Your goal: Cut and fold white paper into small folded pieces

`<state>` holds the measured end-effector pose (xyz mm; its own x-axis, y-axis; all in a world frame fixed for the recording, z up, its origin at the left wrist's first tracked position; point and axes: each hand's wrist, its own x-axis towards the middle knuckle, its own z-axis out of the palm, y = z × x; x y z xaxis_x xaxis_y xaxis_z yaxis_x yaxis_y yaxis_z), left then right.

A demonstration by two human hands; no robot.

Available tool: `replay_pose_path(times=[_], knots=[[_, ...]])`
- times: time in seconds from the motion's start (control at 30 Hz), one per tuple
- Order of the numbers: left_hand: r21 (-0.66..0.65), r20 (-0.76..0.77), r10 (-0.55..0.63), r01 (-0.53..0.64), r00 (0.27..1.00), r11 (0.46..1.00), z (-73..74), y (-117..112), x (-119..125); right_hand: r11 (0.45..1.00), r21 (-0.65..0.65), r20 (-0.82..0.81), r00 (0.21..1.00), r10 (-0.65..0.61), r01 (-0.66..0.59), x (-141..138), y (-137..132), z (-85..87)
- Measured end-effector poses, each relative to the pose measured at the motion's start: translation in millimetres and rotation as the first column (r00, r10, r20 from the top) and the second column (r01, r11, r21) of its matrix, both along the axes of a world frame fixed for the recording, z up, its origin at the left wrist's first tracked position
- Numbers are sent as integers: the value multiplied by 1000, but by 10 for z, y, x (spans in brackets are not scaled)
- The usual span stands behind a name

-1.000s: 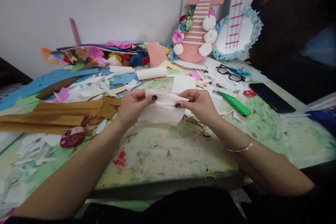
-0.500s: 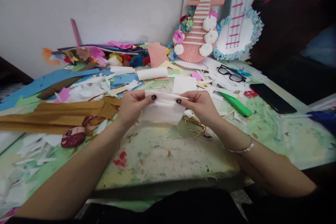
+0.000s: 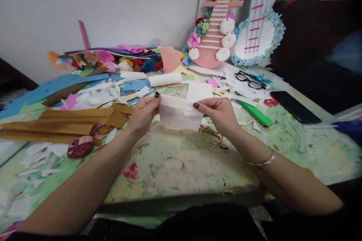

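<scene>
A small piece of white paper (image 3: 179, 115) hangs upright between my hands above the table, a fold running along its top edge. My left hand (image 3: 144, 115) pinches its upper left corner, thumb on top. My right hand (image 3: 219, 113) grips the upper right corner between thumb and fingers. Just below my right hand lie gold-handled scissors (image 3: 210, 135), their blades hidden. Behind the held piece rests a flat white paper square (image 3: 200, 91), and a white paper roll (image 3: 165, 80) sits to its left.
Brown crepe paper (image 3: 70, 124) and a dark red case (image 3: 80, 147) lie left. A green cutter (image 3: 256, 113), a black phone (image 3: 295, 107) and glasses (image 3: 250, 80) are right. Paper-flowered instrument models (image 3: 212, 51) lean at the back. Paper scraps (image 3: 96, 96) cover much of the table (image 3: 181, 175).
The paper's folded top strip now stands up flatter and more open. My left thumb has shifted up and left to the paper's corner; my right hand has barely moved.
</scene>
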<state>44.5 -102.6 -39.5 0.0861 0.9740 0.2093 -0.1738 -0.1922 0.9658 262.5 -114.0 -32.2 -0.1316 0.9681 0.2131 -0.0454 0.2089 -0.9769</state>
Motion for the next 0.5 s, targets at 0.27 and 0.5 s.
replay_pose_path(times=[0.27, 0.5], knots=[[58, 9, 69, -69, 998, 996, 20, -19, 31, 999, 15, -25, 998, -52, 52, 8, 39, -13], [36, 0, 111, -111, 994, 993, 27, -2, 32, 995, 71, 80, 994, -74, 68, -31, -6, -23]])
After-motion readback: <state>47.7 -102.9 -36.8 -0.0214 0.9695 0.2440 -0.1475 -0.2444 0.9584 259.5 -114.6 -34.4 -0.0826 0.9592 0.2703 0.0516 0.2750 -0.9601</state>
